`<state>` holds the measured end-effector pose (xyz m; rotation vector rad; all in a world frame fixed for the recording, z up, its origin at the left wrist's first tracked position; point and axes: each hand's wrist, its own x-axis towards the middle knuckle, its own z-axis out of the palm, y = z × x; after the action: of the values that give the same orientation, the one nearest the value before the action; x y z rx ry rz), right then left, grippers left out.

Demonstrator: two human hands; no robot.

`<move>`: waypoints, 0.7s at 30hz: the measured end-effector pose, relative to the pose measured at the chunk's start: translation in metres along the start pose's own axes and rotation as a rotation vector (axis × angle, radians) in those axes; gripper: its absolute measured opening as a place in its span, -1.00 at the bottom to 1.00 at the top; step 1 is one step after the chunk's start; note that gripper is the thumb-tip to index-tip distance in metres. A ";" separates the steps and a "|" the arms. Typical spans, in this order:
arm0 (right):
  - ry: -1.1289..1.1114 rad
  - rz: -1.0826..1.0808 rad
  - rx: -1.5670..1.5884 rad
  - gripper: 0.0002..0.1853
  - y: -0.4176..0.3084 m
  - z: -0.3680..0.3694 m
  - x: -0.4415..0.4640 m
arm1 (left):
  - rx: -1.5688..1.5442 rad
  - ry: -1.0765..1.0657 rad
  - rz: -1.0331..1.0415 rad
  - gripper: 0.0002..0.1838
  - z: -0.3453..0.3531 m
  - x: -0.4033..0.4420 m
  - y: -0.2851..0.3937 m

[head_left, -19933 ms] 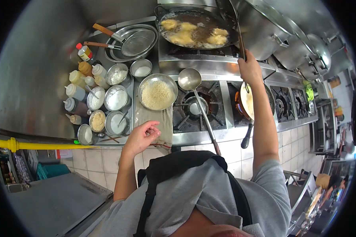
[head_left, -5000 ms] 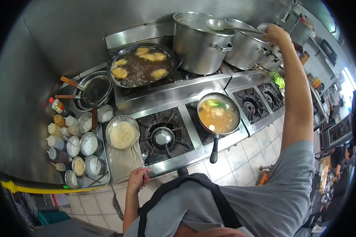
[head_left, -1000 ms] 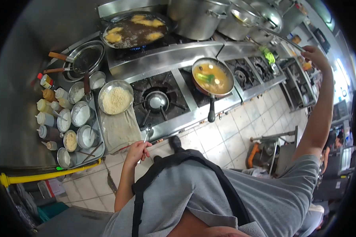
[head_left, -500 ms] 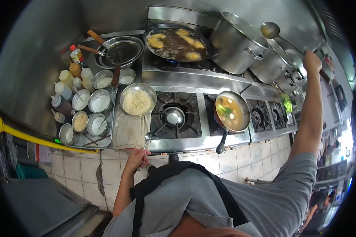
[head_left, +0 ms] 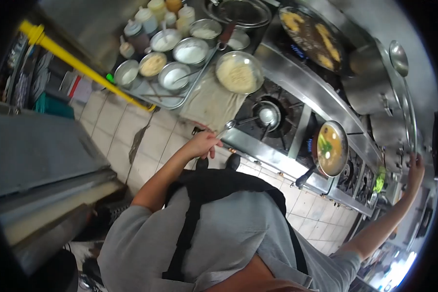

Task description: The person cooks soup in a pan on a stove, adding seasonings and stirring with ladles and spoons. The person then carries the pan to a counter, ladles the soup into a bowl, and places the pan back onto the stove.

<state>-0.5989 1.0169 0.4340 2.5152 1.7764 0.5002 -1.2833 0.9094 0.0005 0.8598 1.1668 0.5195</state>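
Observation:
My left hand is closed around a metal spoon, whose bowl points toward the stove's front edge beside a folded cloth. Far to the right, the fingers of my right hand grip the long handle of a ladle. Its bowl is raised near the tall stockpots and looks to hold nothing. Between my hands, a frying pan of orange-brown soup with green vegetables sits on a burner, blue flame at its side. A metal bowl of pale crumbs rests on the cloth.
At the back, a wok of dark oil holds golden frying pieces over a flame. On the left are a tray with several small bowls and squeeze bottles. A yellow pipe runs along the left; a grey counter stands below it.
The view has turned, so the stove now slants down to the right. My right hand has lowered relative to the ladle's bowl, still gripping the handle. My left hand keeps the spoon.

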 end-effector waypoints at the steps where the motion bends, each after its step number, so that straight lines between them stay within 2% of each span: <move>1: 0.014 -0.023 0.249 -0.50 -0.007 0.030 -0.016 | 0.007 -0.008 -0.004 -0.70 -0.001 -0.005 0.002; 2: 0.027 -0.040 0.497 -0.50 -0.020 0.056 -0.029 | 0.014 -0.019 -0.006 -0.70 -0.003 -0.009 0.002; 4: -0.096 0.031 0.738 -0.48 -0.088 0.085 -0.075 | -0.012 -0.011 -0.020 -0.70 -0.009 -0.015 -0.006; 6: -0.219 0.070 0.953 -0.67 -0.180 0.090 -0.133 | -0.020 -0.018 -0.032 -0.70 -0.012 -0.029 -0.018; 8: -0.306 0.078 1.080 -0.57 -0.235 0.115 -0.174 | -0.039 0.027 -0.026 -0.69 -0.018 -0.041 -0.022; 10: -0.575 0.004 1.263 -0.70 -0.275 0.132 -0.212 | -0.012 0.030 -0.054 -0.69 -0.019 -0.059 -0.023; 12: -0.602 -0.011 1.191 -0.78 -0.311 0.152 -0.253 | -0.053 0.122 -0.111 -0.69 -0.021 -0.073 -0.027; 16: -0.736 0.282 1.371 -0.82 -0.353 0.192 -0.320 | -0.032 0.119 -0.130 -0.67 -0.027 -0.084 -0.050; 21: -0.630 0.503 1.498 -0.78 -0.402 0.270 -0.343 | -0.039 0.101 -0.182 -0.70 -0.027 -0.085 -0.048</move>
<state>-0.9960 0.8867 0.0128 3.0829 1.2997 -2.1412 -1.3406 0.8260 0.0070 0.6925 1.3096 0.4386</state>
